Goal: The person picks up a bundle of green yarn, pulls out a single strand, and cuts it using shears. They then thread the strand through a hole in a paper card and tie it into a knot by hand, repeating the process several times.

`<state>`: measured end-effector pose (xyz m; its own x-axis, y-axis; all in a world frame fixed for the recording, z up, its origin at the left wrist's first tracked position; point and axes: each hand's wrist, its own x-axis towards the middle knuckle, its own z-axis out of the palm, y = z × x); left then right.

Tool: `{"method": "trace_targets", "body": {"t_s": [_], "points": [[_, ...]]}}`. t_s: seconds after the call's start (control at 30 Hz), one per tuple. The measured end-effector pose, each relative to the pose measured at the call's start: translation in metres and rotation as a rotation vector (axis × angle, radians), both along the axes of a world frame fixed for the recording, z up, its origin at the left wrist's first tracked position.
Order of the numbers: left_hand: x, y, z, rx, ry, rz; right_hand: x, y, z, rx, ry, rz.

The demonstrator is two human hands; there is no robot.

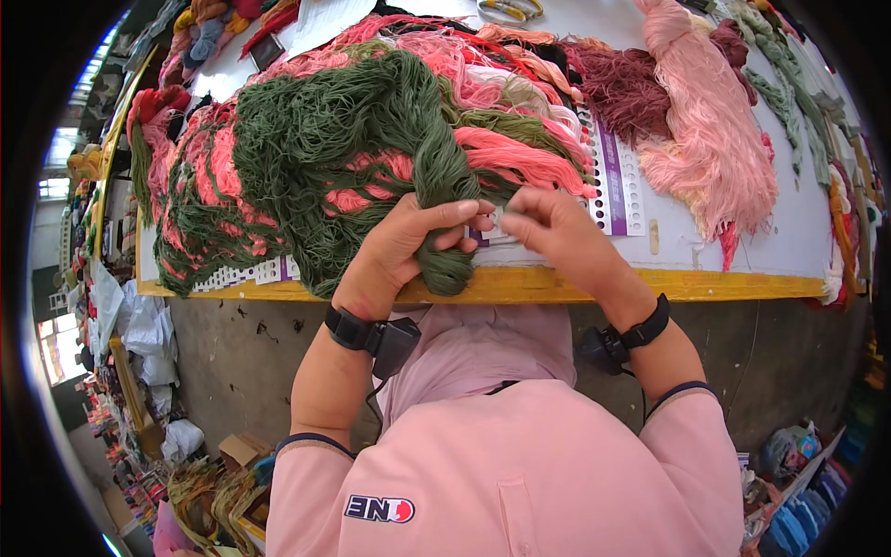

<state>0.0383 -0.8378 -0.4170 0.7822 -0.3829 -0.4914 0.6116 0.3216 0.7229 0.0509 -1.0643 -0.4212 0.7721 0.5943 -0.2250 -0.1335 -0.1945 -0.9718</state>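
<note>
A large mass of dark green yarn [302,125] lies loosely over coral-pink and green skeins near the table's front edge. Its right side is gathered into a thick hank, which my left hand [401,243] grips, the bundled end sticking out below the palm at the edge. Close to my left fingertips, my right hand [564,237] has its fingers drawn together in a pinch, slightly blurred. Whatever it pinches, perhaps a thin strand, is too small to make out. Just beyond the hands lie coral-pink yarn ends [524,160].
White cards with punched holes [613,176] and a purple band lie under the yarn. To the right are a maroon skein [620,93] and a long pale pink skein [710,125]. The white table has a yellow front edge [687,287]. Plastic bags [148,334] stand on the left.
</note>
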Motion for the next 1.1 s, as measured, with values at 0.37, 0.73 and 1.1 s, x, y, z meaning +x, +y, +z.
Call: {"method": "trace_targets", "body": {"t_s": [0.37,0.73,1.1], "points": [[-0.002,-0.025,-0.002,-0.288,0.097,0.18,-0.011,0.018,-0.013,0.277,0.199,-0.197],[-0.007,-0.036,0.01,-0.21,-0.004,0.24,-0.014,0.017,-0.012,0.344,0.236,-0.288],[-0.008,-0.032,0.002,-0.151,-0.063,0.215,-0.014,0.01,-0.005,0.383,0.309,-0.256]]}}
